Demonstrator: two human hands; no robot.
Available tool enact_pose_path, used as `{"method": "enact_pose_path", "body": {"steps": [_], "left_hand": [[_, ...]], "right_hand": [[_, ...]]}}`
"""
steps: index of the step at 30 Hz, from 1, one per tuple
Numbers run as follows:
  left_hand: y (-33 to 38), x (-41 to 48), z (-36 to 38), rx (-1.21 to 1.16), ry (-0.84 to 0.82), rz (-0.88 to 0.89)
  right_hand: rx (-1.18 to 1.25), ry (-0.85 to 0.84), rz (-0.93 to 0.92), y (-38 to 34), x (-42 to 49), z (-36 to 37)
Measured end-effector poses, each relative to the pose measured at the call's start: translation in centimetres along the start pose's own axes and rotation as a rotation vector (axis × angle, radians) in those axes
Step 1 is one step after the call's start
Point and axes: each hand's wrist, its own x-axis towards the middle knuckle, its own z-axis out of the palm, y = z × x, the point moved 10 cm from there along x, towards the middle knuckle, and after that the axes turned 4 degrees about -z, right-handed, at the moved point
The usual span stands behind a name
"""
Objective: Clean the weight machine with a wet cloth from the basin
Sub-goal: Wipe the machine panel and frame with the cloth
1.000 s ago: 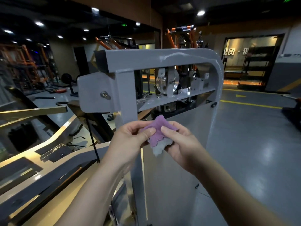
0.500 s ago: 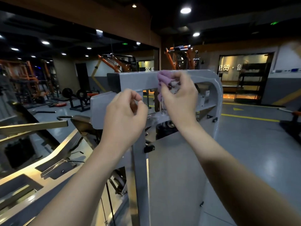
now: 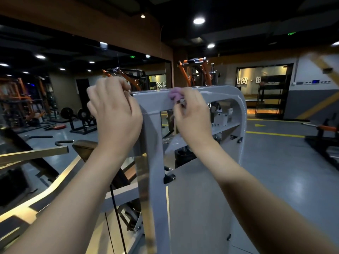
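Note:
The grey weight machine (image 3: 225,97) stands right in front of me, its rounded top bar at about hand height. My right hand (image 3: 192,114) presses a bunched purple cloth (image 3: 175,94) against the front of that top bar near its middle. My left hand (image 3: 113,110) is raised at the bar's left end, fingers curled over the corner of the frame; whether it grips the metal is hard to tell. The basin is not in view.
A gold and black bench frame (image 3: 36,195) slopes along my left. Orange racks (image 3: 194,72) and barbell plates (image 3: 82,114) stand further back. Grey floor with yellow lines (image 3: 275,134) opens to the right, with a bar stand (image 3: 322,131) at the far right.
Both hands rose from chest height to the top bar. The left hand let go of the cloth and went to the bar's left end; the right carried the cloth onto the bar.

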Motion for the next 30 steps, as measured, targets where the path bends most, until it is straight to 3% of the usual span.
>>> {"method": "enact_pose_path", "body": {"steps": [3,8,13,19,24,30], "left_hand": [[-0.4,0.7,1.0,0.005,-0.021,0.010],[-0.8,0.4,1.1,-0.144,0.056,0.026],[-1.0,0.3,1.6,-0.199,0.048,0.068],[-1.5,0.2,1.5,-0.218,0.041,0.109],[-1.6,0.4,1.2,-0.224,-0.015,0.101],[0.6,1.0,0.7,-0.073,0.005,0.143]], "right_hand": [[-0.013,0.039,0.095,1.0,-0.1,-0.7],[-0.015,-0.123,-0.204,-4.8,-1.7,2.4],[-0.005,0.039,0.110,1.5,0.0,-0.6],[0.007,-0.109,-0.254,-6.8,-1.4,3.2],[-0.028,0.041,0.067,-0.3,0.6,0.0],[-0.070,-0.032,-0.176,-3.6,-2.1,1.6]]}}
